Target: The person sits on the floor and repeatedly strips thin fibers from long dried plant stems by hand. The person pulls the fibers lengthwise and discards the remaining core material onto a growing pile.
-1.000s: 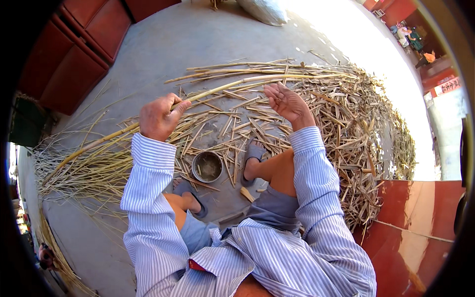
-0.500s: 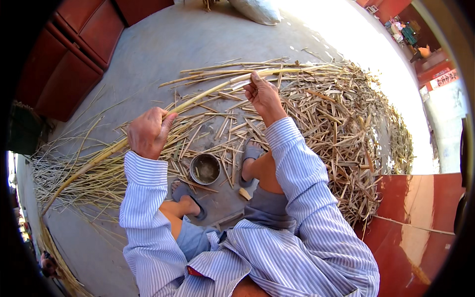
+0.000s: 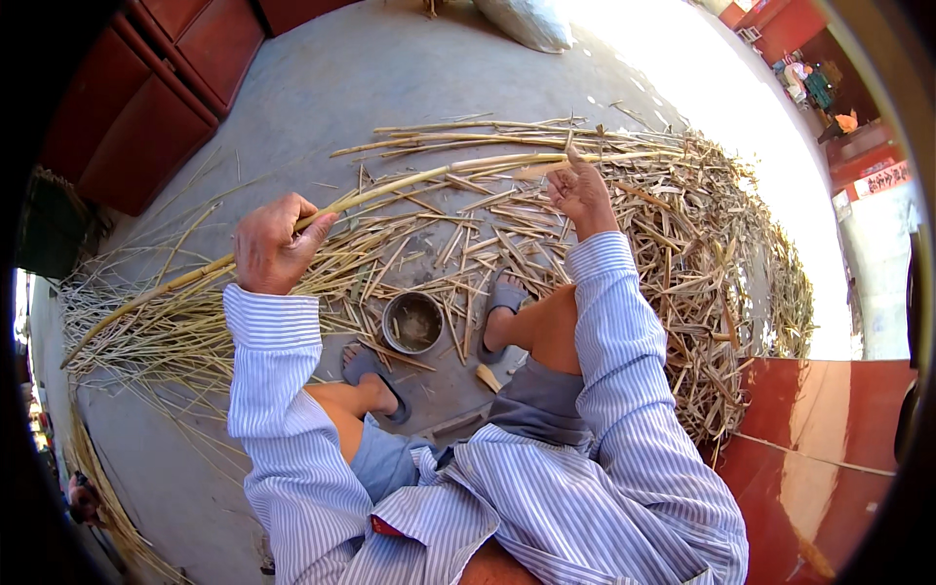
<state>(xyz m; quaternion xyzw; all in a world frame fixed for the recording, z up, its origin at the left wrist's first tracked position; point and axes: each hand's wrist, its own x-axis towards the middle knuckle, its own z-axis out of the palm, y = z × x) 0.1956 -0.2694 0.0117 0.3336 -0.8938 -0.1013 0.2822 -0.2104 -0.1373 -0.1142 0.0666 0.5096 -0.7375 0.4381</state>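
My left hand (image 3: pixel 276 244) is closed round a long, thin yellowish stalk (image 3: pixel 419 182), which slants from the lower left up toward the right. Its darker end reaches out past my fist over the pile of thin canes. My right hand (image 3: pixel 584 198) is beside the stalk's far part, thumb raised and the other fingers curled. A pale flat strip of husk (image 3: pixel 536 172) sticks out leftward from those fingers, just under the stalk. The fingers' inner side is partly hidden.
Peeled husks (image 3: pixel 673 263) lie heaped on the right. Thin canes (image 3: pixel 185 327) spread across the left, with more stalks (image 3: pixel 429 146) beyond my hands. A round metal pot (image 3: pixel 412 323) stands between my feet. Red seats (image 3: pixel 146 107) line the upper left; a pale sack (image 3: pixel 526 19) lies at the far edge.
My hands have moved farther apart: the right one went rightward along the stalk, the left one a little leftward with the stalk. My right thumb now points up, apart from its earlier pinch.
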